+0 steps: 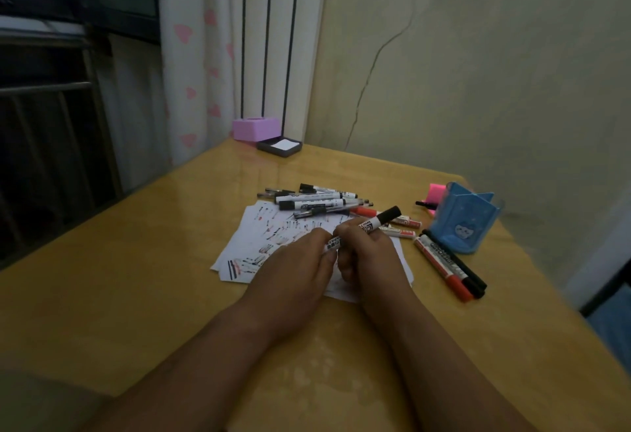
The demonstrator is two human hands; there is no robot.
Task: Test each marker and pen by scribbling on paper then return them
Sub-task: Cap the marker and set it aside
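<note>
Both my hands hold one black-capped whiteboard marker (pixel 375 221) over the scribbled white paper (pixel 259 240). My left hand (pixel 300 260) pinches the marker's near end, and my right hand (pixel 367 254) grips its barrel, with the black cap pointing up and to the right. A heap of black-capped markers and pens (pixel 314 201) lies at the paper's far edge. Red markers (pixel 401 225) lie just right of my right hand. A red and a black marker (pixel 450 267) lie side by side further right. The blue pen holder (pixel 467 219) stands at the right.
A pink block (pixel 436 192) sits behind the blue holder near the wall. A purple box (pixel 256 128) and a dark tray with white notes (pixel 280 147) stand at the table's far corner. The table edge (pixel 563 295) runs close on the right.
</note>
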